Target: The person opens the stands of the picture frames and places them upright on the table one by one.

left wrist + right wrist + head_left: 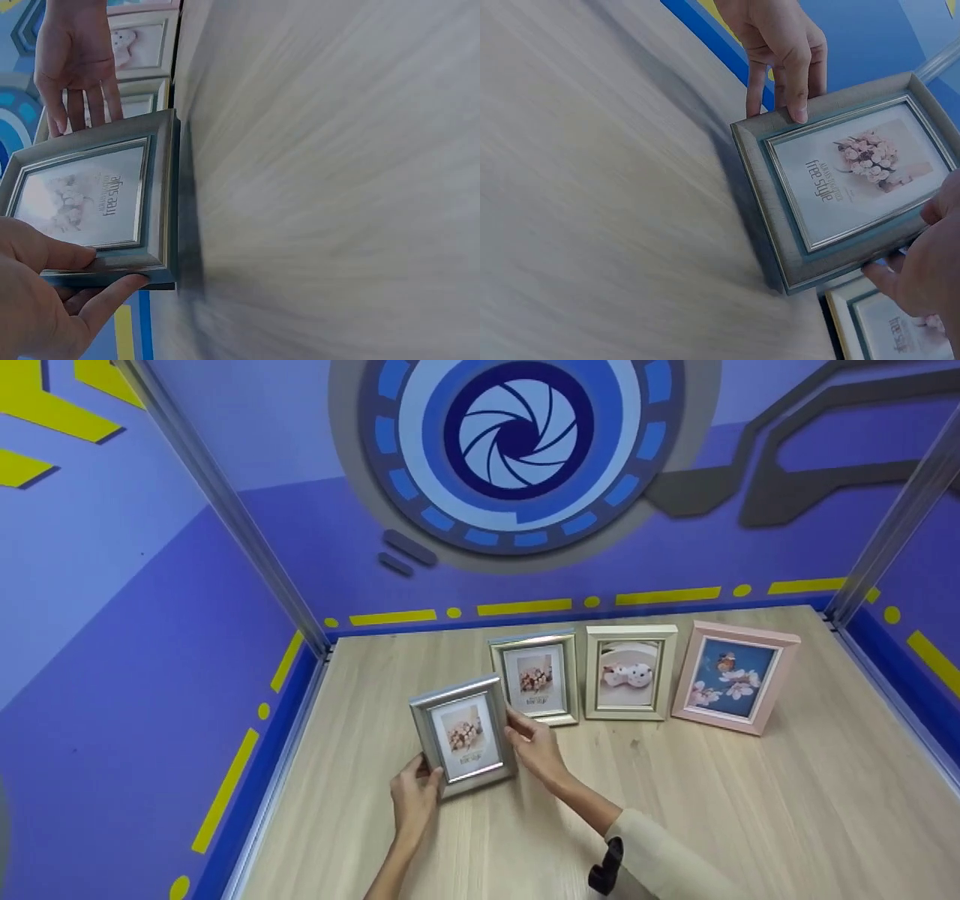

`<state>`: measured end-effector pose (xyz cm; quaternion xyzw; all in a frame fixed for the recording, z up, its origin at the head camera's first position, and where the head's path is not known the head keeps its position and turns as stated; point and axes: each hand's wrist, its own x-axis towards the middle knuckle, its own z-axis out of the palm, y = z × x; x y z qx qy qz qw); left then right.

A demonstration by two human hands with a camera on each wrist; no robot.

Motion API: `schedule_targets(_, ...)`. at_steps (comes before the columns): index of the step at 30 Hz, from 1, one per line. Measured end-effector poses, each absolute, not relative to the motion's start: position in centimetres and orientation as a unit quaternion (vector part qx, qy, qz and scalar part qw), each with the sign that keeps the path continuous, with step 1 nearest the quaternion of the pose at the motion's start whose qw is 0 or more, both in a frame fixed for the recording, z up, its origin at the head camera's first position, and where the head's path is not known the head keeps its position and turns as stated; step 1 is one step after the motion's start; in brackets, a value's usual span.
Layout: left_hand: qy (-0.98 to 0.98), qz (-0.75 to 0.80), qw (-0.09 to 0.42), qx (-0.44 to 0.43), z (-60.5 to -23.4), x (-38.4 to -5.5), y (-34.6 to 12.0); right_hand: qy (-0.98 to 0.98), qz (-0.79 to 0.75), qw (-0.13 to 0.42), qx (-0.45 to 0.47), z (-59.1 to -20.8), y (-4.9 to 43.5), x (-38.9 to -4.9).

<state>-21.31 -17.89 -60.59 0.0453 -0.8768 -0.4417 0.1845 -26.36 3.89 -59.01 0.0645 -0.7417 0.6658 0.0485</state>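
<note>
Both hands hold a silver-grey picture frame [463, 735] with a bouquet print, tilted back a little at the left of a row of frames. The left hand [415, 795] grips its lower left side, with the thumb on the front in the right wrist view. On the right edge, the right hand [536, 750] holds the frame, its fingers [75, 109] reaching behind in the left wrist view. A gold-toned picture frame [571, 675] with a similar bouquet print stands just behind, partly covered. Whether the held frame's bottom touches the table cannot be told.
On the wooden table [720, 810], a cream picture frame [630, 714] and a pink picture frame [784, 675] stand further right. Blue-purple printed wall panels [300, 532] enclose the back and sides. A black strap [607, 870] hangs by the right sleeve [667, 855].
</note>
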Motion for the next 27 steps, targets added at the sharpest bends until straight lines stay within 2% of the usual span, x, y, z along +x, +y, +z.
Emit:
schedule_targets(7, -0.859, -0.462, 0.208, 0.07, -61.0, -22.7, -19.0, -0.74, 0.661, 0.03, 0.125, -58.4, 2.2, -27.9)
schedule_targets(18, -0.845, -0.487, 0.213, 0.065, -60.8, -26.8, -19.8, -0.748, 0.65, -0.047, 0.125, -56.5, 0.7, -31.2)
schedule_targets(27, -0.84, -0.485, 0.233, 0.068, -61.6, -28.6, -19.7, -0.775, 0.621, -0.035, 0.117, -57.5, 0.5, -32.2)
